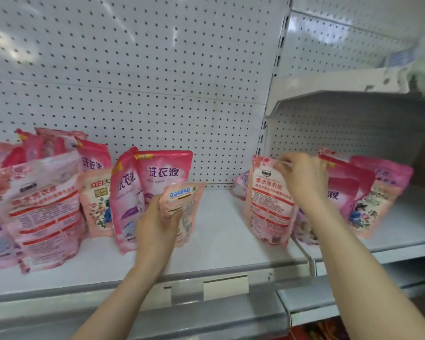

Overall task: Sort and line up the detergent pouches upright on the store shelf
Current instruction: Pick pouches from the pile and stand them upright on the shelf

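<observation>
My left hand (155, 227) grips a small pale pink pouch (184, 204) from behind, holding it upright just above the white shelf (219, 241). My right hand (302, 177) pinches the top edge of a larger pink pouch with red bands (268, 204), which stands on the shelf near the divider. Behind my left hand stand two deep pink pouches (165, 173), and a small floral pouch (96, 202) is beside them. A big pale pouch with red bands (42, 212) leans at the left front.
More pink pouches (368, 192) crowd the right shelf section behind my right forearm, some leaning. Another one lies flat at the back (241, 185). A white pegboard (145, 69) backs the shelf. A grey shelf (353, 104) overhangs the right section. A price-tag holder (225, 287) sits on the front rail.
</observation>
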Demonstrator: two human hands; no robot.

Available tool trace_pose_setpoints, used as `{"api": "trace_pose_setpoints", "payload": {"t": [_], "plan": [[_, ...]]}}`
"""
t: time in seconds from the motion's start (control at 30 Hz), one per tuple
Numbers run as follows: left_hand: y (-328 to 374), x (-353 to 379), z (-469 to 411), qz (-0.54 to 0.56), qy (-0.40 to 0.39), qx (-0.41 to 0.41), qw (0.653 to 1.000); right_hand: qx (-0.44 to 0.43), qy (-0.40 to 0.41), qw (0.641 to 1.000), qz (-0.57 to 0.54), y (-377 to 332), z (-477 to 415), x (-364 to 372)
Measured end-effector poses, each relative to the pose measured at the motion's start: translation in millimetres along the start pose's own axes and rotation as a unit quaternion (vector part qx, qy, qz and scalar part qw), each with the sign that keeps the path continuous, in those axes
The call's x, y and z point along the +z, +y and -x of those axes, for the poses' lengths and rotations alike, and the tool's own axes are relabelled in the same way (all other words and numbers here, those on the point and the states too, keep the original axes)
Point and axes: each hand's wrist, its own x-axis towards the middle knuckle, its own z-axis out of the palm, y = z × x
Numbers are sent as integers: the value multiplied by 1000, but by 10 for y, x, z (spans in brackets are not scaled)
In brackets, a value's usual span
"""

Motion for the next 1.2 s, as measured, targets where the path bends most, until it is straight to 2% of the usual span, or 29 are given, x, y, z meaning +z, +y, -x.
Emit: {"api": "trace_pose_setpoints", "payload": {"t": [0.1, 0.27, 0.47, 0.57, 0.63, 0.73, 0.8, 0.87, 0.93, 1.03, 1.2], "plan": [[2, 12, -20, 18, 13, -29, 999, -62, -2, 998, -28, -196, -57, 156], [-33, 38, -74, 15, 49, -58, 997, -111, -20, 990, -87, -549, -268, 626], [-16, 106, -120, -14, 109, -51, 993, -96, -76, 976, -178, -957, -391, 988], [-40, 108, -115, -10, 110, -52, 993, -77, -131, 959, -240, -948, -433, 916], [-43, 80, -84, -2, 97, -41, 994, -80, -123, 964, -220, -765, -408, 782], [-3, 39, -19, -5, 75, -8, 997, -90, -82, 991, -62, -250, -354, 622], [17, 26, -14, -6, 67, 8, 998, -56, -135, 988, 49, 12, -291, 565], [39, 19, -32, -14, 72, 18, 997, -23, -171, 981, 88, 112, -245, 566], [65, 24, -66, -47, 83, 44, 995, -13, -144, 987, 65, 83, -252, 647], [78, 41, -124, -131, 101, 144, 976, -32, -121, 992, 13, -182, -328, 816], [152, 86, -168, -214, 87, 301, 925, -90, -172, 979, -67, -677, -424, 1033]]}}
